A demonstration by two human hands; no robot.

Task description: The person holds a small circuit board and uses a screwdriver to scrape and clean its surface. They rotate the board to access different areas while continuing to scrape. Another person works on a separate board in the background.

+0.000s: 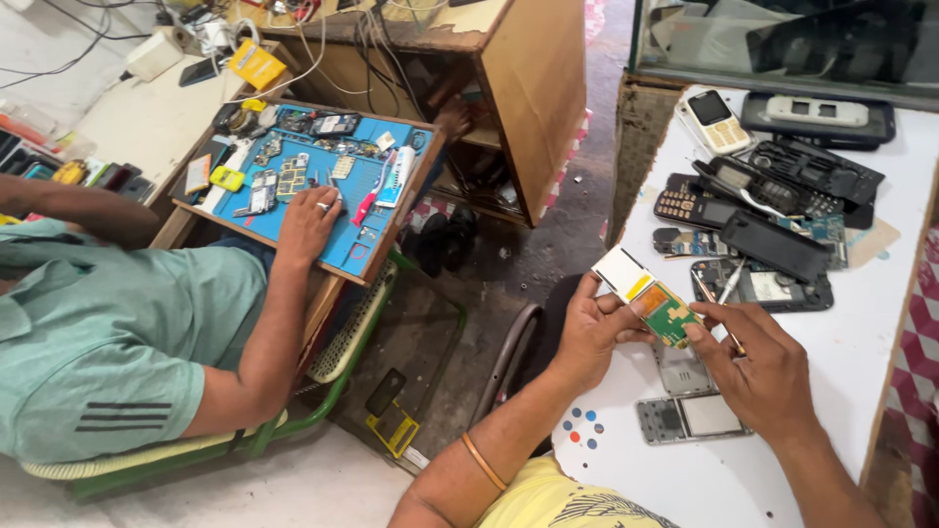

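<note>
In the head view, the person's left hand grips a small green circuit board with a white display panel attached, fingers clamped on its edges, held just above the near left part of the white worktop. The right hand pinches a thin tool between thumb and fingers, and its fingertips touch the right edge of the board. An orange bangle sits on the left forearm.

Below the hands, two opened grey phone frames lie flat on the worktop, near its front left edge. Beyond the hands, toward the far edge, lies a heap of dismantled black phones and covers, with a white keypad phone near the far left corner and a black tray beside it.

To the left, well apart, another person in a green shirt sits on a green chair, one hand resting flat on a blue mat that is covered with small phone parts.
</note>
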